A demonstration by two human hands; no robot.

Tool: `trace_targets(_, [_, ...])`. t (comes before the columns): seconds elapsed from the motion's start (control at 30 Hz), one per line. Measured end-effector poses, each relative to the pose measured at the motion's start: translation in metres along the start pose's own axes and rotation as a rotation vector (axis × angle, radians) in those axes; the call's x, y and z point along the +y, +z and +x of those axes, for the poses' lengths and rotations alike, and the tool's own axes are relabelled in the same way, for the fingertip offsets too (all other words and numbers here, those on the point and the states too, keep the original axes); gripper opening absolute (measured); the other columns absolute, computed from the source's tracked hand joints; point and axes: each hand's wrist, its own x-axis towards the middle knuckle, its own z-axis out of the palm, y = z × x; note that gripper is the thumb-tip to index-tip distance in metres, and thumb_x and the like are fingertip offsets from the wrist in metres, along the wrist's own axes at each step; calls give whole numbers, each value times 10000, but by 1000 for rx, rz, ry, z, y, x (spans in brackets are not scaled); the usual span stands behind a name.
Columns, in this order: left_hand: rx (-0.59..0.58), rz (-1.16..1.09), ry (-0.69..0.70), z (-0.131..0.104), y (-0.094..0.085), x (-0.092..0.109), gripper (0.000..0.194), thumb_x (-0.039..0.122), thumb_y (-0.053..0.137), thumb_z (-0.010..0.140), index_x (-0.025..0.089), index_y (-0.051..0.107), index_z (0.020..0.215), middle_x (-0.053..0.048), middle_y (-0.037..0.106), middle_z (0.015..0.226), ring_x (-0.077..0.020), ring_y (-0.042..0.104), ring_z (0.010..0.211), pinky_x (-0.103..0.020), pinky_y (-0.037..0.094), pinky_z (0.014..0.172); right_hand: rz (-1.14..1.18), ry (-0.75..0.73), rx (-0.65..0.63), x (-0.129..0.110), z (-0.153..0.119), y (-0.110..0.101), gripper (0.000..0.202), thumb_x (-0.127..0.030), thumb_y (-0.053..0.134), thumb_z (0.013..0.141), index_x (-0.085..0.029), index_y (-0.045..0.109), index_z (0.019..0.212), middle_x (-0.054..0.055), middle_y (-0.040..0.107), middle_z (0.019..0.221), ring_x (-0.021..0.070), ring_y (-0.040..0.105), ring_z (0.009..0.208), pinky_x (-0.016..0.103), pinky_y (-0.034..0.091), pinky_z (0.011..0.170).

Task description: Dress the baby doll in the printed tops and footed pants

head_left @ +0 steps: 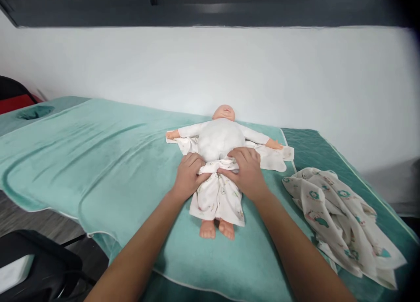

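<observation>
A baby doll [220,138] with a white cloth torso lies on its back, arms spread and feet towards me. Patterned white baby pants [216,197] cover its legs, and the bare feet stick out below the hems. My left hand [190,175] grips the waistband on the left side, thumb in front. On the right side, my right hand [244,170] grips the same waistband, its fingers over the top edge at the doll's belly. Under the doll's back and arms a light baby shirt [271,156] lies spread open.
A crumpled printed cloth [341,214] lies to the right. The bed's green cover [114,162] stretches left towards a face hole [35,112]. A white wall [164,70] stands behind, and a black chair [39,262] with a white object on it is at lower left.
</observation>
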Motion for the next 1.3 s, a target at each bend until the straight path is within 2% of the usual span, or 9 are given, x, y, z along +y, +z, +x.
trace_targets(0.23, [-27, -19, -69, 1, 2, -2, 183, 381, 592, 907, 203, 551, 918, -65, 610, 964, -219, 519, 919, -384, 430, 821, -57, -46, -6, 0, 1, -1, 334, -546, 590, 893, -212, 606, 885, 32, 639, 891, 218, 534, 929, 392, 308, 932])
trace_targets(0.47, [-42, 17, -108, 1, -2, 1, 208, 415, 573, 908, 209, 567, 876, -63, 616, 942, -221, 524, 907, -383, 436, 819, -28, 21, -12, -2, -4, -2, 431, -616, 537, 896, -195, 588, 819, 19, 654, 759, 191, 584, 791, 353, 321, 851])
trace_targets(0.63, [-23, 14, -140, -2, -4, 2, 273, 446, 561, 913, 215, 553, 768, -43, 605, 840, -204, 525, 848, -361, 426, 785, 12, 107, -162, 7, -1, -15, 482, -667, 500, 888, -217, 591, 740, 1, 664, 694, 189, 601, 754, 334, 328, 827])
trace_targets(0.8, [-43, -29, -237, -2, -5, 2, 337, 472, 552, 912, 211, 512, 703, -13, 531, 721, -187, 497, 768, -336, 392, 711, 63, 160, -282, 24, -2, -26, 451, -672, 543, 856, -231, 604, 785, -9, 677, 729, 205, 623, 819, 352, 332, 879])
trace_targets(0.93, [-44, -174, -379, 1, -9, 2, 404, 480, 516, 924, 208, 440, 635, 13, 463, 654, -159, 471, 688, -312, 375, 669, 136, 184, -416, 31, -5, -30, 480, -710, 650, 738, -241, 590, 816, -18, 662, 762, 219, 599, 839, 315, 354, 771])
trace_targets(1.03, [-88, -276, -413, 2, -10, 2, 394, 478, 534, 912, 202, 448, 645, 22, 456, 664, -148, 462, 677, -301, 372, 662, 163, 187, -449, 32, -4, -30, 515, -728, 677, 693, -241, 592, 839, -15, 657, 777, 215, 591, 824, 290, 345, 714])
trace_targets(1.13, [-111, -324, -418, 1, -11, 0, 340, 459, 566, 893, 196, 503, 687, 15, 499, 715, -154, 487, 734, -303, 394, 712, 77, 209, -418, 28, -5, -25, 529, -763, 622, 720, -238, 569, 765, -9, 618, 679, 208, 573, 733, 283, 311, 649])
trace_targets(1.3, [-139, -445, -515, -4, -13, -3, 286, 471, 568, 890, 193, 582, 823, -18, 566, 865, -174, 536, 845, -315, 448, 782, -141, 186, -192, 15, -9, -12, 502, -738, 562, 795, -239, 567, 741, 28, 611, 625, 228, 561, 682, 309, 307, 659])
